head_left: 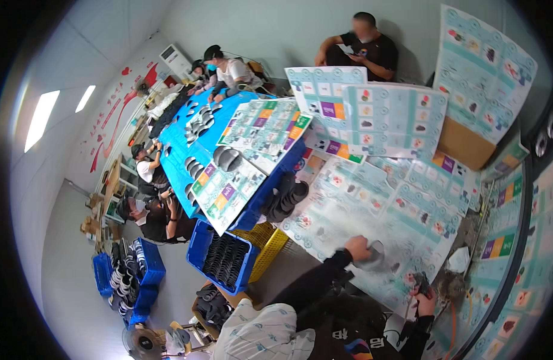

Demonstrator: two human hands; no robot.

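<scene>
Over the printed sheets on the work surface, my left hand [356, 246] is closed on a grey curved piece [372, 255], gripping it by its left edge. My right hand [425, 302], farther right and nearer to me, is wrapped round a dark spray gun [420, 282]. An orange hose [452, 321] runs beside that hand. The sheet [330, 210] under the grey piece carries pale grey smudges. A stack of dark curved pieces [285, 198] rests at the sheet's left edge.
Printed boards [396, 120] stand behind the work surface. To the left are a blue crate [219, 279] of black curved pieces, a yellow crate [270, 246] and a blue-covered table [180, 153]. Several people sit around the table; another person [372, 51] sits beyond the boards.
</scene>
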